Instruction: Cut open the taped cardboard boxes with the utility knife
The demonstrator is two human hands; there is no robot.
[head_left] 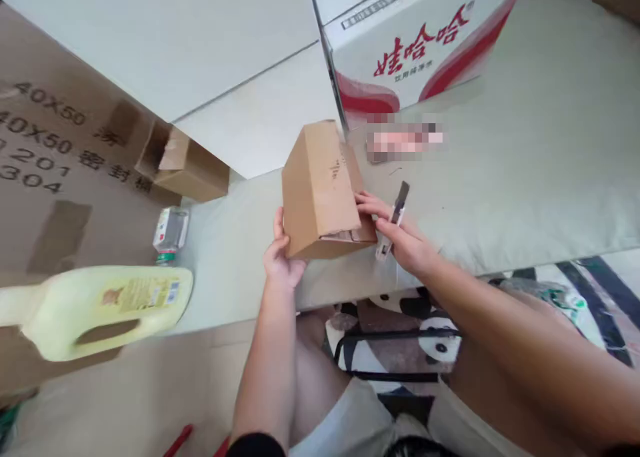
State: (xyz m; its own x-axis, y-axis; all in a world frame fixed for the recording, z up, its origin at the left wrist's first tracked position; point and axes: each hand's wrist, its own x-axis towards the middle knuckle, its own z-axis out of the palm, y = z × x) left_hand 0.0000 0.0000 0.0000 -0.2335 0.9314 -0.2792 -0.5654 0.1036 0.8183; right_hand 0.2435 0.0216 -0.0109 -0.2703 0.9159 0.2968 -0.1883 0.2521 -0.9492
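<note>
A small brown cardboard box is tilted above the table edge in front of me, its top flap partly lifted at the near side. My left hand supports it from the left and below, with the fingers around its lower corner. In my right hand is a utility knife, held between thumb and fingers with its dark end pointing up and away. The fingertips of that same hand touch the box's right side near the flap. What lies inside the box is hidden.
A white and red carton stands at the back beside white panels. On the left are a clear bottle, a pale yellow jug, another small brown box and a large printed carton. A blurred pink item lies behind.
</note>
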